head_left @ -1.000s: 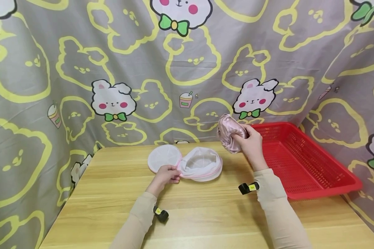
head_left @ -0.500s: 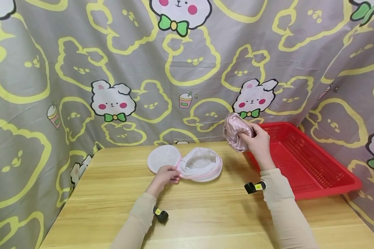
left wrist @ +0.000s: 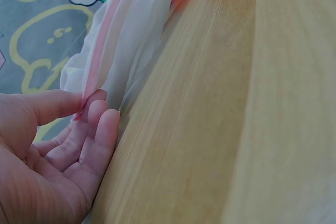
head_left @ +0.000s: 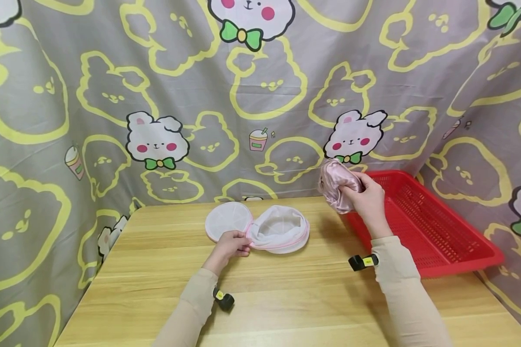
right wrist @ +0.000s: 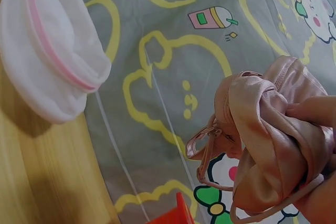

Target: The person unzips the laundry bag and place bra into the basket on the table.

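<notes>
A white mesh laundry bag [head_left: 282, 243] with pink zipper trim stands on the table, its round lid [head_left: 228, 219] folded open to the left. At its near left edge my left hand [head_left: 230, 246] pinches the pink trim between thumb and forefinger; the left wrist view shows the other fingers loosely curled below the zipper [left wrist: 97, 59]. My right hand [head_left: 369, 197] holds a folded pink satin bra [head_left: 338, 185] up in the air, between the bag and the red basket. Thin straps [right wrist: 210, 142] dangle from the bundle in the right wrist view.
A red perforated plastic basket [head_left: 438, 258] stands at the right of the wooden table [head_left: 286, 308], partly behind my right hand. A grey curtain [head_left: 217, 86] with cartoon bears hangs behind the table and along both sides.
My right hand has moved to the right with the bra, away from the bag and over the basket's left edge. My left hand and the bag have stayed still.
</notes>
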The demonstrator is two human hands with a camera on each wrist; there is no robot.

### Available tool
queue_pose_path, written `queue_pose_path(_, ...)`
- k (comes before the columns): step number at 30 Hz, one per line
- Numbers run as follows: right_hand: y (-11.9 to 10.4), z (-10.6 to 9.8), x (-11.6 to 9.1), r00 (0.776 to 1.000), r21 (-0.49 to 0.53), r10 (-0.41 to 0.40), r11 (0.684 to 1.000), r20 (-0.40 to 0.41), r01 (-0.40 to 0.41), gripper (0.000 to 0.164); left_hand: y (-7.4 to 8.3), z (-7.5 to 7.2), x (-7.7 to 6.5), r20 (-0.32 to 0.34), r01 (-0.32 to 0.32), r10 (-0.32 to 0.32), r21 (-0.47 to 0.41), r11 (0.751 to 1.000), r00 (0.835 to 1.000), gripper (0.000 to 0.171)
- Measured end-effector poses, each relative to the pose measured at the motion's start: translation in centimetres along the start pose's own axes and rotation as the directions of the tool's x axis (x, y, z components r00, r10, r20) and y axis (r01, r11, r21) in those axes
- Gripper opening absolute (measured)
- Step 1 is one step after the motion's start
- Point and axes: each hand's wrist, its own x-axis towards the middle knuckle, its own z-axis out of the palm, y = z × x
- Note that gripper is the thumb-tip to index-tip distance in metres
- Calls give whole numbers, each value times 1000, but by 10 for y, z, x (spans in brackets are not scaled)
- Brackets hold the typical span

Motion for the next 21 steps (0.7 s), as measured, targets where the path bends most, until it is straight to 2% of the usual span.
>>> queue_pose_path(6,4,-8,0,1000,-30,7,1000,15,-7,42,1,0,0,3,3,-3,-2,1000,1000,15)
queue_pose_path(13,6,-15,-1,1000,-53,10,999,14,-10,43,-19,-2,20,-22,7,-7,2,1000,1000,16)
queue_pose_path(21,12,-25,-2,1000,-88,13,996,2,-13,42,-19,-3,19,-8,16,-17,-3,1000,1000,19)
